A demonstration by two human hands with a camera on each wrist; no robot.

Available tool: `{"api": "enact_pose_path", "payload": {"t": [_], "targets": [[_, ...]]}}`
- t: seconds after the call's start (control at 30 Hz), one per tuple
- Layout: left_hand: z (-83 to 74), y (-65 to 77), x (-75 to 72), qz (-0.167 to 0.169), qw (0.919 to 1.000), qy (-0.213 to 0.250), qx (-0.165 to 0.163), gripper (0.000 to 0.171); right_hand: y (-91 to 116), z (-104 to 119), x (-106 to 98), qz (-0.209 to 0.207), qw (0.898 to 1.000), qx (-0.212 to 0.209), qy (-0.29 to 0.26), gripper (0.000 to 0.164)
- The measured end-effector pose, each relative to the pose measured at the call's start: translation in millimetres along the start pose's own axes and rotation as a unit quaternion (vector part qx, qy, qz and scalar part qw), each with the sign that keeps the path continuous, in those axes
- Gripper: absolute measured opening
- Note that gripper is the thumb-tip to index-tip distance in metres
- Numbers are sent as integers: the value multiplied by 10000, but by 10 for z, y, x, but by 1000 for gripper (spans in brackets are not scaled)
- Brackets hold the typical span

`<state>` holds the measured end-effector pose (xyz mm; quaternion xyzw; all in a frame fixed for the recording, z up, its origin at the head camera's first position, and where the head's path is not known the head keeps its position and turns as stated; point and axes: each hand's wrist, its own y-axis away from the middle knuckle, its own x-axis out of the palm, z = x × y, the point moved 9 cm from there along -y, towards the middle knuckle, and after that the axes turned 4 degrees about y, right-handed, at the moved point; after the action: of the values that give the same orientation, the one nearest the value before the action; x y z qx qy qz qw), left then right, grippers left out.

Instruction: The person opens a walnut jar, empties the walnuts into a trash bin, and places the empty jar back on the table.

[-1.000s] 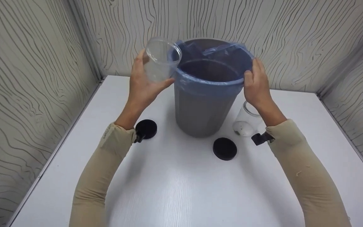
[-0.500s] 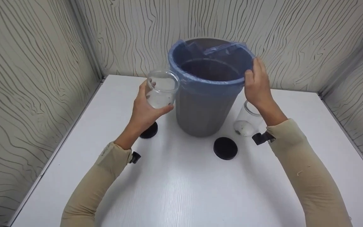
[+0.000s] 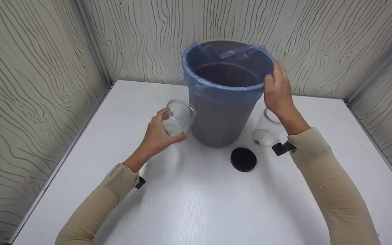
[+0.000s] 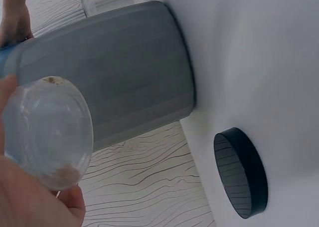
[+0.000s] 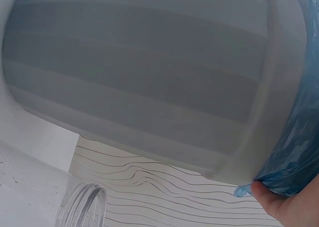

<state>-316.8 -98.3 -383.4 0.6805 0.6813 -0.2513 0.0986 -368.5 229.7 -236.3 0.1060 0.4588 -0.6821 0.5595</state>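
My left hand grips a clear plastic jar round its side, lidless, at the left of the grey trash bin. In the left wrist view the jar's round base faces the camera, with brownish specks near its edge. My right hand holds the bin's right rim, thumb in front, over the blue bag that lines it. Behind my right wrist is a second clear jar, partly hidden; the right wrist view shows dark specks on this jar and its threaded mouth.
A black lid lies on the white table in front of the bin. Another black lid shows in the left wrist view; my left hand hides it in the head view. Patterned wall panels enclose the table's back and sides.
My left hand has brought the jar down from beside the bin's rim to low at its left side, covering the left lid. My right hand has stayed on the rim.
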Motion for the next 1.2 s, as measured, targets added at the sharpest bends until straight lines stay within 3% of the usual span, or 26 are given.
{"api": "enact_pose_path", "payload": {"t": [0.3, 0.6, 0.77, 1.03, 1.2], "targets": [[200, 33, 216, 742, 9956, 501, -283, 100, 4, -31, 15, 33, 10000, 40, 0, 63], [313, 23, 416, 1041, 9912, 649, -499, 95, -11, -25, 10, 31, 10000, 69, 4, 64], [350, 16, 528, 1242, 9886, 725, -456, 94, -9, -37, 19, 0, 10000, 73, -4, 64], [433, 7, 668, 1367, 9867, 565, -679, 96, -11, -31, 27, -17, 10000, 32, -16, 64], [482, 7, 728, 1508, 9861, 108, -693, 98, -2, -23, 28, 56, 10000, 5, -64, 63]]}}
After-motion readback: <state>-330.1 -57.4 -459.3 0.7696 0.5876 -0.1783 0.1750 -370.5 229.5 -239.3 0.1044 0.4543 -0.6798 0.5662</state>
